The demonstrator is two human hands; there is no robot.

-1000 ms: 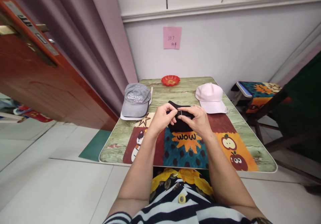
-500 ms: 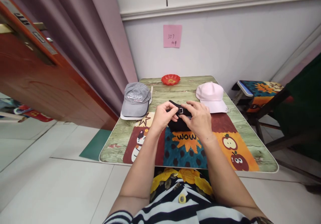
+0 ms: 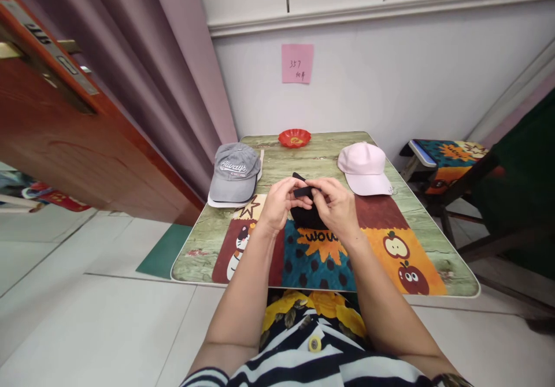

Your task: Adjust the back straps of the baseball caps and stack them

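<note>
A black fabric item (image 3: 309,218), apparently a cap, lies at the middle of the table, largely covered by my hands. Its narrow black strap (image 3: 302,192) runs between my fingertips. My left hand (image 3: 277,205) is closed, thumb and fingers pinching the strap from the left. On the other side my right hand (image 3: 338,205) is closed too, gripping the strap near its right end. The metal buckle is hidden behind my fingers. To the left sits a grey cap (image 3: 236,170) with white lettering, on top of a white-brimmed one. A pink cap (image 3: 364,167) rests on the right.
The wood-patterned table (image 3: 193,254) carries a printed design. A red scalloped dish (image 3: 295,138) stands at its back edge, under a pink note (image 3: 297,63) on the wall. A wooden door (image 3: 87,144) and curtain are at the left, a dark chair (image 3: 472,214) at the right.
The metal buckle that showed between my fingers is now covered. My right hand has shifted slightly left, closer to my left hand, and a flat length of strap now shows between them.
</note>
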